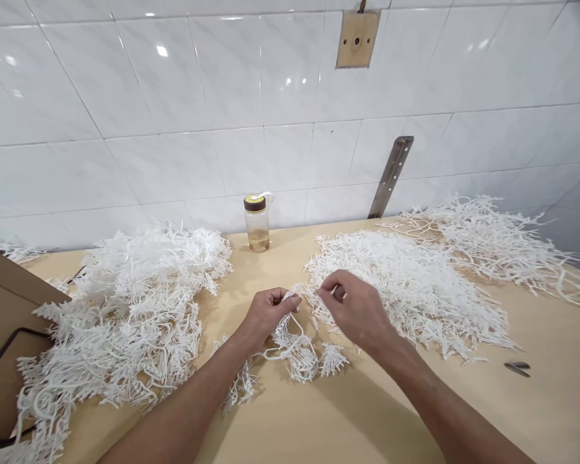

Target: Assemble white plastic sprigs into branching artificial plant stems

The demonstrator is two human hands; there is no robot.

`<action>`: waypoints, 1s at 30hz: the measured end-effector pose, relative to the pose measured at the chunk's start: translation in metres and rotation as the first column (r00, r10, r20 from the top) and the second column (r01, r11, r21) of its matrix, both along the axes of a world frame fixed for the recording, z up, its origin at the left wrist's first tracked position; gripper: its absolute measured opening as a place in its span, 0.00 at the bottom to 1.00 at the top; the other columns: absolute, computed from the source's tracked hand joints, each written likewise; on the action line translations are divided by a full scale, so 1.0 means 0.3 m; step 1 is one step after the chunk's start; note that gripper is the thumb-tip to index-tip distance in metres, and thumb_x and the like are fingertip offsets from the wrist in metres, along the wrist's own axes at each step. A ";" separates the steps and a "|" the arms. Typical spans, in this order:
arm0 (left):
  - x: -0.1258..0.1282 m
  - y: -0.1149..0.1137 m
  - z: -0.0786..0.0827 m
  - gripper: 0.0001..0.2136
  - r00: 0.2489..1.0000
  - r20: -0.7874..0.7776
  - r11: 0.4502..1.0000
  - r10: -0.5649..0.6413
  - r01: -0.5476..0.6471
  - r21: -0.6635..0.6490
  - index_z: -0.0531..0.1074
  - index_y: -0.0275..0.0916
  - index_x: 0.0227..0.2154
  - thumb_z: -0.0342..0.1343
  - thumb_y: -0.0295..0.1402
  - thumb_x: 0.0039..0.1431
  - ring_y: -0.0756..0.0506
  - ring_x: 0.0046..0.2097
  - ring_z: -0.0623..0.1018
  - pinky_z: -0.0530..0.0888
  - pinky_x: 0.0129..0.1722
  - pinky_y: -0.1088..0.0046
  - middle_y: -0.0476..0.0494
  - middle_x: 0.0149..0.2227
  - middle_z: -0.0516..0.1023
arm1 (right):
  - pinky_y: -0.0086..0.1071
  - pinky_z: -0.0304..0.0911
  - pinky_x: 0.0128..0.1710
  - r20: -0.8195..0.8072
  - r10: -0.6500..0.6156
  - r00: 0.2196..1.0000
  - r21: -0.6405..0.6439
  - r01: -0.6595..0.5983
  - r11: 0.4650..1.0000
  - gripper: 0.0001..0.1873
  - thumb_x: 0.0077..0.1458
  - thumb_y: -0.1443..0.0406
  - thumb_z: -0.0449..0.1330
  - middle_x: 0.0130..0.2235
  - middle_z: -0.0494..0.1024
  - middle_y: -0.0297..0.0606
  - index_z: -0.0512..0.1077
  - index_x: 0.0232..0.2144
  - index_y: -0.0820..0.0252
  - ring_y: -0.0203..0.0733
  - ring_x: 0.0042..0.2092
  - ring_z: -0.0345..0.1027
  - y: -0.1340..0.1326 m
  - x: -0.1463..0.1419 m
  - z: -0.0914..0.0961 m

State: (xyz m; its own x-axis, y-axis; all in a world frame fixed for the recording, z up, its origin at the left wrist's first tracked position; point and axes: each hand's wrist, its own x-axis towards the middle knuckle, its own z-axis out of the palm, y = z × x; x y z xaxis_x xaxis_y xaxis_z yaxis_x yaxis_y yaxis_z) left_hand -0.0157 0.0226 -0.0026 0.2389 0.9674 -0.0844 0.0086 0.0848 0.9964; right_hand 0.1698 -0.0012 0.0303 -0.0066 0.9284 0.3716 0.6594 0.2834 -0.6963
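Just above the table, my left hand (269,314) is closed, thumb and fingertips pinching a white branched strand (290,341). Its fringed clusters hang down and lie on the wood below the hand. A short gap to the right, my right hand (355,308) has thumb and forefinger pressed together; whatever is between them is too small to make out. Behind that hand spreads a pile of short white branched pieces (401,277). Further left is a large heap of fringed white strands (140,309), apart from both hands.
A water bottle (257,225) with a yellow-topped lid stands near the tiled wall. Longer white strands (497,238) lie at the back right. Small thread snips (518,368) rest on the table (367,412) at right. A metal bracket (391,177) leans at the wall; a brown box (9,322) is at left.
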 end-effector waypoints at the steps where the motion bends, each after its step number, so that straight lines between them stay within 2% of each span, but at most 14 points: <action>1: 0.000 -0.003 0.003 0.17 1.000 -0.004 1.000 -0.012 0.012 -0.002 0.75 0.34 0.25 0.66 0.46 0.47 0.52 0.25 0.66 0.60 0.25 0.76 0.48 0.23 0.72 | 0.33 0.60 0.27 0.029 -0.089 0.996 0.041 0.088 0.995 0.06 0.58 0.64 0.57 0.28 0.73 0.37 0.69 0.29 0.58 0.39 0.26 0.64 0.017 0.035 0.002; 3: 0.000 -0.007 0.009 0.17 0.999 -0.003 0.999 -0.035 0.035 -0.006 0.75 0.34 0.25 0.66 0.45 0.47 0.53 0.24 0.66 0.59 0.24 0.76 0.49 0.23 0.71 | 0.36 0.61 0.31 0.107 -0.268 0.957 0.175 0.247 0.953 0.04 0.56 0.67 0.56 0.33 0.74 0.41 0.70 0.30 0.60 0.39 0.27 0.65 0.043 0.095 0.005; 5: -0.001 -0.010 0.012 0.16 0.999 -0.014 0.999 -0.049 0.049 -0.007 0.75 0.34 0.25 0.67 0.45 0.46 0.53 0.24 0.65 0.60 0.24 0.76 0.49 0.23 0.71 | 0.38 0.62 0.33 0.144 -0.339 0.930 0.215 0.304 0.928 0.07 0.55 0.67 0.55 0.40 0.75 0.46 0.72 0.36 0.61 0.39 0.27 0.65 0.054 0.127 0.006; 7: 0.000 -0.012 0.013 0.16 0.997 -0.023 0.998 -0.069 0.068 -0.015 0.76 0.34 0.26 0.67 0.44 0.46 0.53 0.24 0.66 0.60 0.24 0.76 0.50 0.23 0.71 | 0.38 0.63 0.33 0.128 -0.259 0.957 0.112 0.245 0.963 0.12 0.57 0.63 0.55 0.41 0.76 0.45 0.73 0.41 0.61 0.39 0.28 0.67 0.051 0.122 0.005; 9: 0.001 -0.014 0.012 0.15 0.995 -0.017 0.994 -0.103 0.102 -0.025 0.76 0.35 0.28 0.67 0.43 0.47 0.52 0.25 0.68 0.62 0.25 0.76 0.49 0.25 0.72 | 0.36 0.64 0.33 0.069 -0.087 0.994 -0.049 0.090 0.995 0.15 0.59 0.58 0.55 0.39 0.78 0.43 0.74 0.43 0.60 0.41 0.30 0.69 0.039 0.089 0.001; 11: 0.003 -0.016 0.011 0.15 0.989 -0.022 0.989 -0.146 0.145 -0.016 0.77 0.35 0.30 0.67 0.42 0.48 0.51 0.26 0.69 0.63 0.26 0.76 0.49 0.26 0.73 | 0.36 0.65 0.34 0.022 0.056 0.998 -0.144 -0.052 0.988 0.18 0.59 0.54 0.56 0.42 0.79 0.42 0.74 0.45 0.58 0.41 0.33 0.71 0.026 0.046 -0.007; 14: 0.005 -0.017 0.009 0.15 0.980 -0.056 0.981 -0.193 0.194 0.026 0.77 0.34 0.31 0.67 0.42 0.48 0.51 0.28 0.70 0.64 0.27 0.75 0.48 0.27 0.73 | 0.34 0.63 0.32 -0.026 0.152 0.988 -0.231 -0.154 0.961 0.17 0.58 0.54 0.56 0.39 0.80 0.40 0.75 0.43 0.57 0.40 0.31 0.70 0.015 0.004 -0.023; 19: -0.003 -0.010 0.006 0.18 0.981 0.020 0.981 -0.193 0.193 0.015 0.77 0.35 0.37 0.70 0.40 0.45 0.48 0.31 0.74 0.69 0.31 0.73 0.44 0.32 0.78 | 0.32 0.59 0.29 -0.090 0.124 0.988 -0.254 -0.143 0.957 0.12 0.57 0.57 0.57 0.29 0.78 0.34 0.75 0.30 0.57 0.39 0.30 0.68 0.022 0.005 -0.034; 24: -0.019 -0.006 0.014 0.21 0.979 0.116 0.984 -0.168 0.173 -0.035 0.77 0.35 0.41 0.71 0.39 0.45 0.46 0.36 0.77 0.72 0.35 0.73 0.40 0.39 0.80 | 0.32 0.55 0.27 -0.090 0.058 0.994 -0.271 -0.081 0.959 0.12 0.56 0.57 0.56 0.26 0.75 0.33 0.73 0.28 0.57 0.38 0.28 0.64 0.026 0.010 -0.024; 30: -0.027 -0.006 0.029 0.21 0.969 0.214 0.974 -0.122 0.159 -0.163 0.76 0.35 0.41 0.71 0.39 0.44 0.47 0.31 0.78 0.71 0.29 0.74 0.41 0.34 0.80 | 0.31 0.55 0.27 -0.122 0.042 0.992 -0.254 -0.072 0.965 0.12 0.56 0.57 0.56 0.26 0.74 0.33 0.72 0.28 0.58 0.38 0.27 0.63 0.027 0.012 -0.020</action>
